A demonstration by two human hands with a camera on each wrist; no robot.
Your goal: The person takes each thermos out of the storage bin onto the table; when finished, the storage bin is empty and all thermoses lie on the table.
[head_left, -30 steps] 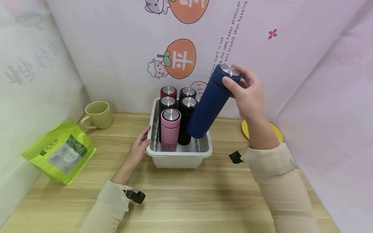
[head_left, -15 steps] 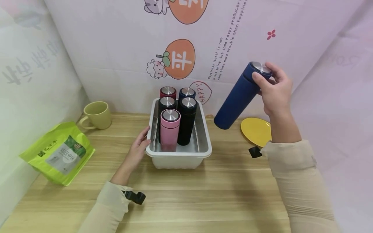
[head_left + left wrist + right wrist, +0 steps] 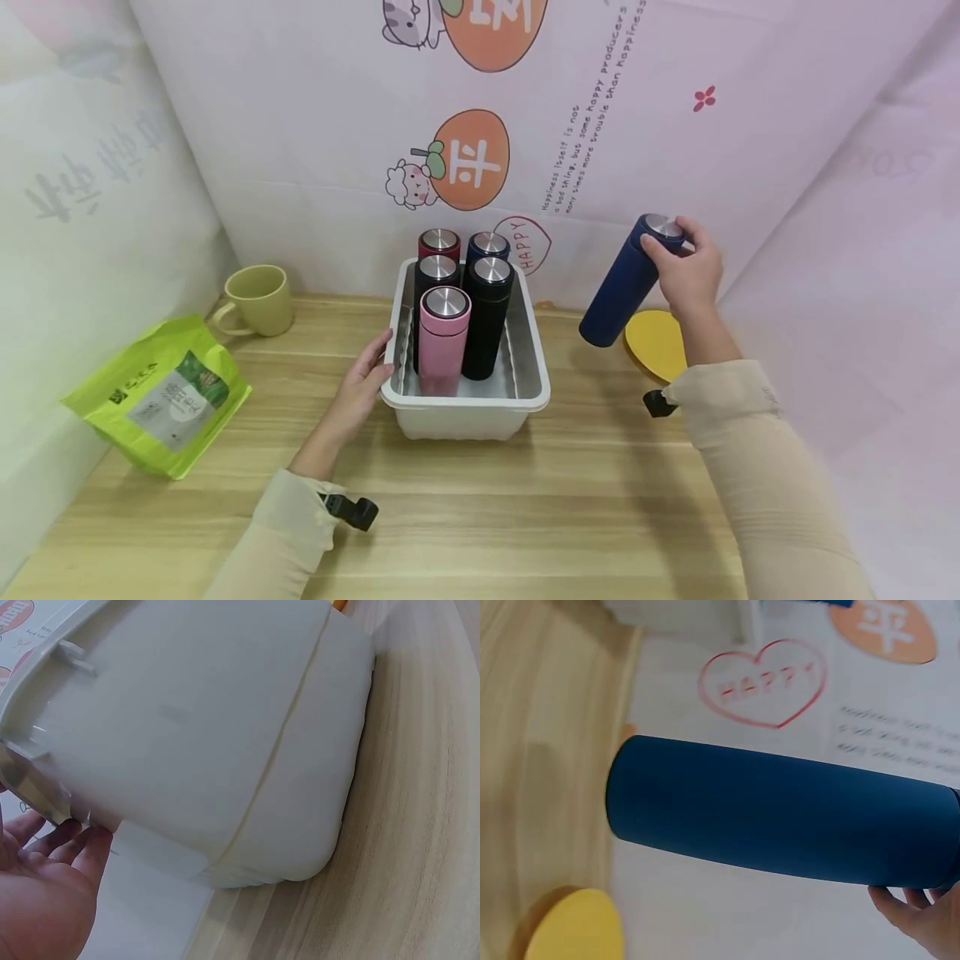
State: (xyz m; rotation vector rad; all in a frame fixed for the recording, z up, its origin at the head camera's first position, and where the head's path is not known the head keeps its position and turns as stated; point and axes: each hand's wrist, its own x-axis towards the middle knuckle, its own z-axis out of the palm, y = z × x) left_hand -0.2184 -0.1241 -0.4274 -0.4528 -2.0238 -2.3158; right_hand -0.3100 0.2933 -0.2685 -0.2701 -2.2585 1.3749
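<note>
My right hand (image 3: 692,271) grips a dark blue thermos flask (image 3: 626,283) by its lid end, thumb on the near side. The flask hangs tilted in the air, its base down and to the left; the right wrist view shows its long blue body (image 3: 780,810). My left hand (image 3: 358,387) holds the left rim of a white bin (image 3: 467,421). In the left wrist view, its fingertips (image 3: 94,840) touch just below the rim. Inside the bin stand a pink flask (image 3: 442,346), a black flask (image 3: 487,321), another black one, a red one and a blue one, all upright with silver lids.
A yellow plate (image 3: 656,346) lies on the wooden table (image 3: 480,517) below and right of the held flask. To the left are a yellow-green mug (image 3: 261,300) and a bright green pouch (image 3: 161,396). A printed white cloth (image 3: 315,125) rises behind.
My right hand has carried the blue flask right, out from over the bin, and then lower toward the yellow plate's left side. My left hand stays at the bin's rim.
</note>
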